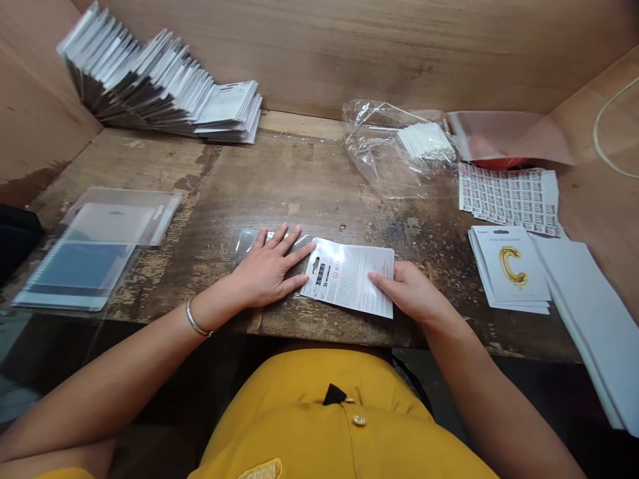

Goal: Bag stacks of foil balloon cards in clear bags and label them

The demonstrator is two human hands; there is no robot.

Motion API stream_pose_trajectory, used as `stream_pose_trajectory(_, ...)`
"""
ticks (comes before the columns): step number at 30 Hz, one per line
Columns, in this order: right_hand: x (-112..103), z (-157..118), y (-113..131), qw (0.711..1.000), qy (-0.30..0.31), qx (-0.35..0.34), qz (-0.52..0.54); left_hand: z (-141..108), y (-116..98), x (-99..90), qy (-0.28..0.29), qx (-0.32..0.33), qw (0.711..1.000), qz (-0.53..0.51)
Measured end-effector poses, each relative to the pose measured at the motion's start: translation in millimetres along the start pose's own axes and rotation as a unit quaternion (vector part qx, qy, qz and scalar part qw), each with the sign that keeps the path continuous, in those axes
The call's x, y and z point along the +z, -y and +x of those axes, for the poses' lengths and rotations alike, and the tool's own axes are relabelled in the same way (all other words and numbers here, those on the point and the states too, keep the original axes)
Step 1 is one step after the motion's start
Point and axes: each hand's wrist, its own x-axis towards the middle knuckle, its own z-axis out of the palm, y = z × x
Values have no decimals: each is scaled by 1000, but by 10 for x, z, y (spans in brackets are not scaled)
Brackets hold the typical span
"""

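Note:
My left hand [272, 269] lies flat with its fingers spread on a clear plastic sleeve [244, 245] on the wooden table. Its thumb and index fingertip touch the left end of a white printed card [349, 276]. The card shows small text and a dark hanging slot, and its left end meets the sleeve; whether it is inside the sleeve I cannot tell. My right hand [407, 289] grips the card's right end, thumb on top and fingers hidden beneath.
Many packed cards [164, 86] lean at the back left. Clear sleeves [114, 226] lie at left. Toward the back right are a plastic bag [369, 143] with white pieces, sticker sheets [509, 196] and a pink pouch [519, 133]. Balloon cards [512, 266] and white sheets [594, 319] lie at right.

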Motion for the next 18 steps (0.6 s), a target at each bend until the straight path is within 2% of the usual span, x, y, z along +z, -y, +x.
stream_pose_trajectory(5, 9, 55, 34, 1000, 9, -5, -7, -11, 14, 1, -2, 12, 1000, -11)
stream_pose_trajectory(9, 146, 138, 92, 1000, -9, -11, -7, 17, 44, -17, 6, 34, 999, -13)
stream_pose_trajectory(12, 261, 161, 111, 998, -31, -5, 46, 7, 56, -98, -11, 43, 999, -21)
stream_pose_trajectory(14, 308, 141, 93, 993, -46, -5, 112, -55, 14, -200, -94, 38, 994, -50)
stream_pose_trajectory(15, 323, 121, 78, 987, -61, -12, 148, -101, -34, -254, -172, 15, 981, -83)
stream_pose_trajectory(16, 336, 98, 62, 979, -82, -25, 183, -152, -101, -301, -272, -27, 952, -135)
stream_pose_trajectory(17, 349, 72, 49, 971, -107, -41, 212, -200, -186, -333, -371, -79, 901, -211)
stream_pose_trajectory(18, 365, 45, 43, 961, -134, -59, 233, -237, -284, -345, -443, -129, 832, -308)
